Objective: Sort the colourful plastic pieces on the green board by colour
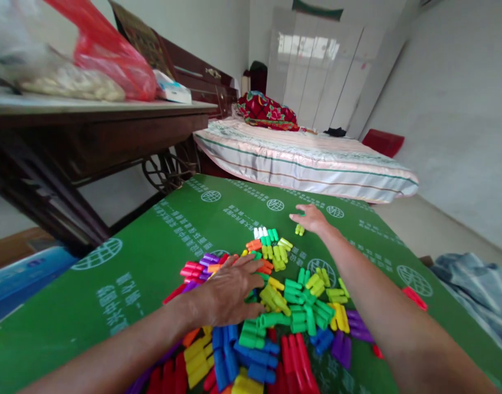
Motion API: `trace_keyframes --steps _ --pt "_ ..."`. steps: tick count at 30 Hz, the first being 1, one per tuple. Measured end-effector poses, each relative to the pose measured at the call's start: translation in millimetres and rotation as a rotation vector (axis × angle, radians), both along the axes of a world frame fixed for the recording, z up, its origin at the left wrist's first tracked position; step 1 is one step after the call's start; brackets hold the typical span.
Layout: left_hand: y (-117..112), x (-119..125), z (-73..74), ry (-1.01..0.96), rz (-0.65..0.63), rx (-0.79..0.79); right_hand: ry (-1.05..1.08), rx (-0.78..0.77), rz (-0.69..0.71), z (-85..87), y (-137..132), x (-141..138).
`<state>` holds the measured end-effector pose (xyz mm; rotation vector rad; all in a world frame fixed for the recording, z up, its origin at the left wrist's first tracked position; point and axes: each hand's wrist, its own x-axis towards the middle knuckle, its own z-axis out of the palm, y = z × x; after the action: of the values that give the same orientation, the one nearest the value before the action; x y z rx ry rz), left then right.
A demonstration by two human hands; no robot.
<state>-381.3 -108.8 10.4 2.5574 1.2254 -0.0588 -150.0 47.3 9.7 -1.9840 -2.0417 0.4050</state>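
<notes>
A heap of colourful bullet-shaped plastic building pieces (310,303), joined in twos and threes, lies on a green printed board (152,262). My left hand (232,290) is spread palm down over the heap, fingers apart, touching or just above orange and green pieces. It hides those beneath. Farther out, my right hand (312,219) reaches over the board with thumb and fingers apart. A small yellow-green piece (299,230) is just below it; whether they touch I cannot tell. White pieces (260,233) and yellow-green pieces (280,254) lie between the hands. Blue pieces (224,355) are closest to me.
On the left stands a dark sewing-machine table (111,123) carrying a red plastic bag (111,60). A bed (308,158) borders the board's far edge. Blue-grey cloth (472,295) lies at the right, near a stray red piece (415,298).
</notes>
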Motion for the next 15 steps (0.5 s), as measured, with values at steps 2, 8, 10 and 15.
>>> trace_keyframes --steps 2,8,10,15 --pt "-2.9 -6.2 -2.9 0.0 0.017 0.021 -0.017 -0.046 -0.001 -11.4 14.9 3.4" --pt "-1.4 -21.1 -6.1 -0.032 -0.001 0.072 -0.076 -0.098 0.061 -24.8 -27.5 -20.8" --pt "2.0 -19.3 -4.0 -0.005 0.048 0.096 -0.082 -0.101 0.104 -21.2 -54.4 -32.6" --pt "18.7 -4.1 2.6 -0.001 0.19 0.172 -0.074 -0.091 0.231 -10.4 -112.7 -55.9"
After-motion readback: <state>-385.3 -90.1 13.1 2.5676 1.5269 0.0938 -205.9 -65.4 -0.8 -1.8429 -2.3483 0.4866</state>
